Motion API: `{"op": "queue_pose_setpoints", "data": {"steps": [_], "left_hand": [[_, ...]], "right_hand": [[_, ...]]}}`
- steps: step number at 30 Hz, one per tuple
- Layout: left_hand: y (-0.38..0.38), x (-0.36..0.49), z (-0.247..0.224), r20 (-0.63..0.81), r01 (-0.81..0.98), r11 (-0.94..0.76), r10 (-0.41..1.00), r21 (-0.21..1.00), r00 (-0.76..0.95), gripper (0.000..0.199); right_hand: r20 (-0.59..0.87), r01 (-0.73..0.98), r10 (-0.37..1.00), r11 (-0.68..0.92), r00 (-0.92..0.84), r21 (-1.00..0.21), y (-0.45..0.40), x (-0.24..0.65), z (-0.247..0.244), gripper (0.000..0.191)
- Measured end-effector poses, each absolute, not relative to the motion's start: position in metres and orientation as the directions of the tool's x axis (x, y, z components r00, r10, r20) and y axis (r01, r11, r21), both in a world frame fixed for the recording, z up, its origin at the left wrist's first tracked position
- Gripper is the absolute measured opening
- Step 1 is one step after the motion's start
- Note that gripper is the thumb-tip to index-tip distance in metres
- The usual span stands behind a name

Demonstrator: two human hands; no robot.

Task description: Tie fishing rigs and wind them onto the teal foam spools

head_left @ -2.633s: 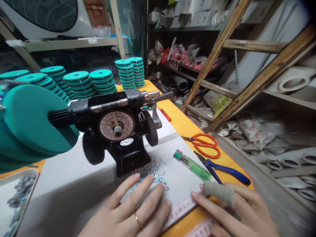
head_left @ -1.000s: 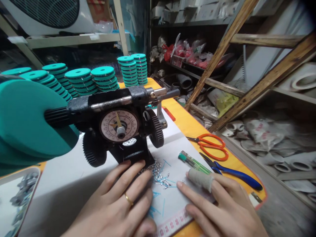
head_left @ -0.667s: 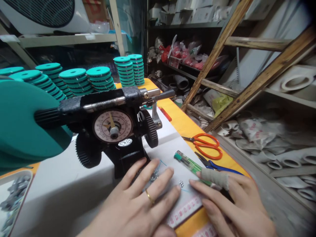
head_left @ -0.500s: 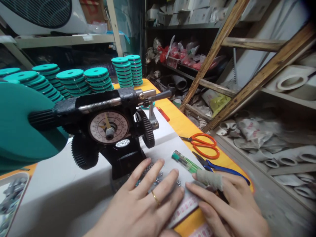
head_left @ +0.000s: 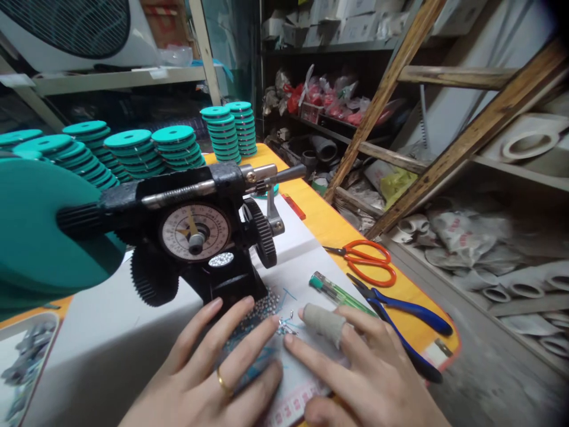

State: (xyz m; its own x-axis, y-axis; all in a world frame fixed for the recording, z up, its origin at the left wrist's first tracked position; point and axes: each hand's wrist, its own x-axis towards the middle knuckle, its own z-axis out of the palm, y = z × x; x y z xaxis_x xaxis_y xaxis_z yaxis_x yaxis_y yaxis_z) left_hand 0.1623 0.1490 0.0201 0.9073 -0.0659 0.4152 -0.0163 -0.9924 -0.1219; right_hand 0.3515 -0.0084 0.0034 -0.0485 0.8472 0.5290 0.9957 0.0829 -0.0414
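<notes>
My left hand (head_left: 213,373) lies palm down with its fingers spread over white paper (head_left: 306,261), where small beads (head_left: 267,305) and blue thread-like bits are scattered. A gold ring is on one of its fingers. Opposite it, my right hand (head_left: 364,367) has its fingers stretched, one wrapped in grey tape (head_left: 322,323). Between the fingertips of both hands sits a little cluster of shiny metal pieces (head_left: 287,326); whether the fingers touch it I cannot tell. Just beyond stands a black hand-cranked winding machine (head_left: 195,231) with a dial. A pink printed measuring strip (head_left: 288,406) runs below the hands.
To the right lie a green-ended clear stick (head_left: 329,284), orange-handled scissors (head_left: 368,255) and blue-handled pliers (head_left: 413,311). Teal spools (head_left: 173,142) stand stacked behind the machine. A tray of grey pieces (head_left: 26,362) is at left; a wooden ladder (head_left: 391,154) leans at right.
Both hands have moved left across the paper, uncovering more beads, the metal pieces and the pliers' handles. The right hand's fingertips now lie close to the metal cluster.
</notes>
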Motion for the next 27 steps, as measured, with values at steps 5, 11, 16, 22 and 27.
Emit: {"op": "queue_pose_setpoints", "data": {"steps": [5, 11, 16, 22, 27], "left_hand": [[0.15, 0.164, 0.023, 0.427, 0.032, -0.996, -0.008, -0.087, 0.904, 0.034], [0.147, 0.173, 0.027, 0.356, 0.091, -0.992, 0.053, -0.093, 0.933, 0.042], [0.148, 0.171, 0.026, 0.378, 0.088, -0.992, 0.049, -0.085, 0.924, 0.038], [0.148, 0.167, 0.028, 0.388, 0.099, -0.994, 0.071, -0.052, 0.919, 0.032], [0.149, 0.167, 0.026, 0.373, 0.115, -0.992, 0.089, -0.048, 0.923, 0.037]], "right_hand": [[0.542, 0.994, 0.839, 0.091, -0.048, -0.053, -0.01, 0.354, 0.003, 0.036], [0.512, 0.992, 0.859, 0.068, -0.006, -0.102, -0.009, 0.353, 0.002, 0.043], [0.501, 0.995, 0.865, 0.071, -0.026, -0.072, -0.005, 0.352, 0.002, 0.045], [0.493, 0.994, 0.87, 0.06, -0.009, -0.088, -0.01, 0.354, 0.001, 0.048], [0.489, 0.995, 0.871, 0.083, -0.047, -0.052, -0.013, 0.353, -0.002, 0.049]]}}
